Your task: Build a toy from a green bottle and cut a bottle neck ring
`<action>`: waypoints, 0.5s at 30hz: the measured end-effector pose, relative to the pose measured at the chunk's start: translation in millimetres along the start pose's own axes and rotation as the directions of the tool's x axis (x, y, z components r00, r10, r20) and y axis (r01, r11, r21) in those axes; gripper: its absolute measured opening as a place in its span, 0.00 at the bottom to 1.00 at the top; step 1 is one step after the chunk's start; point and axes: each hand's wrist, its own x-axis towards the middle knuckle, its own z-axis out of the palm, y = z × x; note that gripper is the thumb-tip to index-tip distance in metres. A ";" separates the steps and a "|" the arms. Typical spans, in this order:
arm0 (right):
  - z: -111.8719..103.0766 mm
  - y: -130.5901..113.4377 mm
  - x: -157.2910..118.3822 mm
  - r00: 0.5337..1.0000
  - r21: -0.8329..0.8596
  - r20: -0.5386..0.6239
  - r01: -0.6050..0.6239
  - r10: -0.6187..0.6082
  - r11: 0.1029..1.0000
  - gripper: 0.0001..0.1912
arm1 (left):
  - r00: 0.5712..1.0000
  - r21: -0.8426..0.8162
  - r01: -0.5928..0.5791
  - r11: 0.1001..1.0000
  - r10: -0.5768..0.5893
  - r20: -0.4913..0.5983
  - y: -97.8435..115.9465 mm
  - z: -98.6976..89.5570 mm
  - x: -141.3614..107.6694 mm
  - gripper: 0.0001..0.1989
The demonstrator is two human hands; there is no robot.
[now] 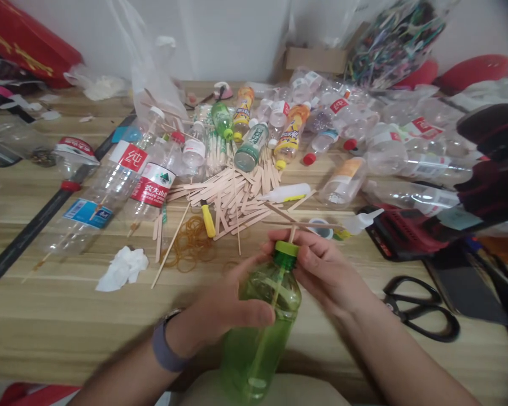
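A green plastic bottle (258, 338) stands tilted in front of me at the table's near edge. My left hand (232, 301) wraps round its upper body, thumb across the front. At the neck, my right hand (322, 265) grips the light green cap (287, 248) with thumb and fingers. A thin wooden stick (267, 318) runs down inside the bottle, and a short end pokes up above the cap. Flat wooden sticks (288, 217) cross just over the cap; whether they are fixed there, I cannot tell. The bottle's base is blurred.
Craft sticks (232, 197) lie heaped mid-table, beside rubber bands (190, 242) and a yellow-handled screwdriver (207, 219). Several clear bottles (110, 192) lie left; more crowd the back right. Black scissors (421, 310), a phone (465, 282), a glue bottle (358, 223) and crumpled tissue (122, 268) lie nearby.
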 end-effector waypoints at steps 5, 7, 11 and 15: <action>-2.4 5.0 1.8 0.999 0.042 0.040 -0.031 0.029 0.999 0.18 | 0.993 -0.158 0.050 0.986 -0.033 0.112 3.0 3.1 1.3 0.37; -3.1 7.3 2.9 1.000 0.044 0.007 -0.023 0.023 0.999 0.18 | 0.998 -0.040 0.019 0.999 -0.017 0.066 4.0 1.1 2.0 0.38; -1.2 13.9 4.6 0.988 0.007 -0.151 0.042 -0.040 0.999 0.17 | 0.963 0.463 0.012 0.886 0.115 -0.244 8.7 4.1 2.3 0.43; 5.1 22.8 4.7 0.960 0.000 -0.268 0.087 -0.084 0.996 0.16 | 0.905 0.692 0.038 0.721 0.269 -0.330 10.5 15.7 0.5 0.49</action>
